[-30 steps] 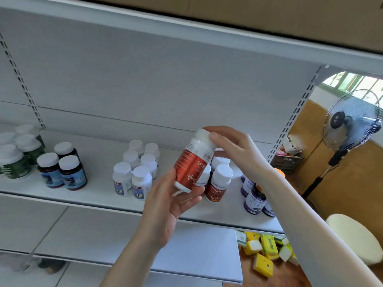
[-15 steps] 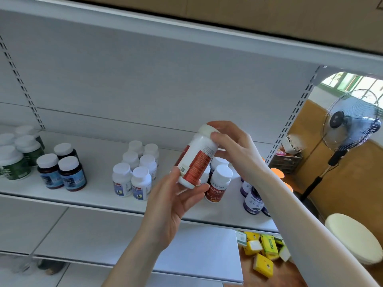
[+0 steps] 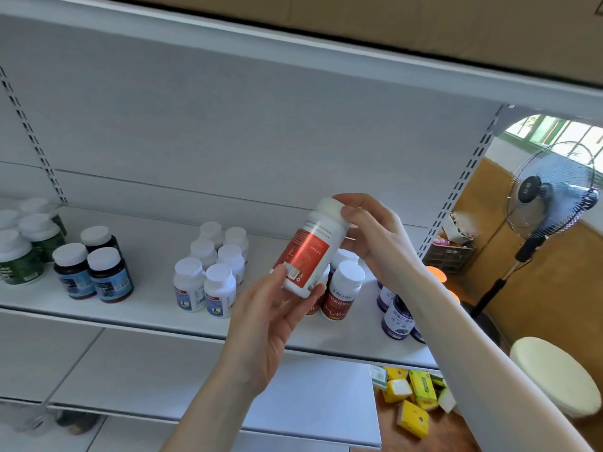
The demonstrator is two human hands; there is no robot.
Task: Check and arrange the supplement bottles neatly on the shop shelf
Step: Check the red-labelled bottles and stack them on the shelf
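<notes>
Logging from the head view, biggest first.
Shelf [image 3: 137,308]: white shop shelf, back panel bare; I see the bottle groups standing along its board.
Fan [image 3: 551,190]: pedestal fan past the shelf's right end, beside a round pale stool [image 3: 554,373].
Right hand [image 3: 375,239]: raised in front of the shelf, thumb and fingers pinching the white cap of the red-label bottle [image 3: 310,252].
Left hand [image 3: 270,324]: palm up under the bottle's base, thumb and fingertips closed on its lower end.
Red-label bottle: held in the air between both hands, tilted with the cap up and to the right, printed side toward me, clear of the board.
Red bottles on shelf [image 3: 342,295]: upright, just behind the held one.
White bottles [image 3: 212,269]: tidy block in pairs, left of my hands.
Dark bottles [image 3: 94,269]: white caps, further left.
Green bottles [image 3: 23,249]: far left edge.
Purple bottles [image 3: 396,318]: partly hidden behind my right forearm.
Yellow boxes [image 3: 411,399]: loose heap below the shelf's right end.
</notes>
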